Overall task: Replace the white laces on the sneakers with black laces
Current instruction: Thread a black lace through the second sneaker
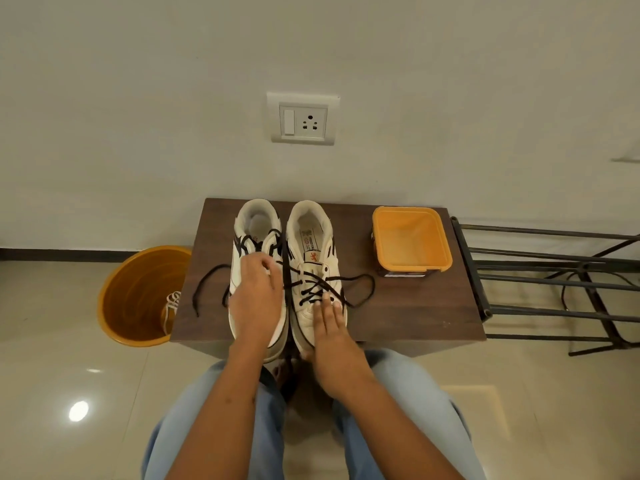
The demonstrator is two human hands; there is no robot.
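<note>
Two white sneakers stand side by side on a small brown table [398, 313], heels toward the wall. Both carry black laces. My left hand [256, 299] lies over the left sneaker [256, 220], fingers curled at its lacing; what they pinch is hidden. A loose end of its black lace [207, 282] trails off to the left on the table. My right hand [329, 327] rests flat on the toe of the right sneaker [311, 230], fingers straight, just below its crossed black lace [360, 285], whose loop spills to the right.
An orange bucket [135, 296] on the floor left of the table holds a white lace [171, 306]. An orange square container [410, 237] sits at the table's back right. A dark metal rack [554, 282] stands to the right. My knees are below the table edge.
</note>
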